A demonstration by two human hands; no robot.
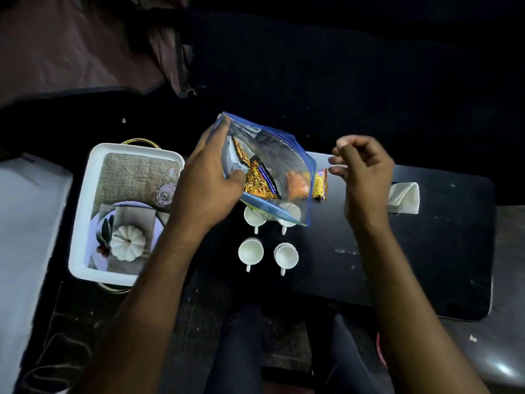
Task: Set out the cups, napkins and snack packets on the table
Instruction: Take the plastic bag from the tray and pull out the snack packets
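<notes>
While we look down over the dark table (426, 251), our left hand (210, 177) grips a clear plastic bag (272, 157) with a blue zip edge, fingers along its upper left side and thumb pressed against its front, holding it tilted in the air above the table. Inside the bag we see a yellow and black snack packet (260, 182) and an orange one (298, 184) beside it. Our right hand (366, 169) hovers apart from the bag, to its right, with the fingers curled loosely and the tips pinched close; we cannot tell whether it holds anything. Another yellow packet (320, 184) lies on the table just past the bag's right edge. Four white cups stand in two rows below the bag: the far left cup (254, 217) and far right cup (288, 214) are partly covered by the bag's lower corner, while the near left cup (250, 251) and near right cup (286, 255) are in plain sight, handles pointing toward us. A folded white napkin (404, 197) rests on the table well to the right. On the left sits a white tray (82, 211) printed with a picture of a pumpkin and a plate. Our legs (247, 351) show beneath the table edge.
</notes>
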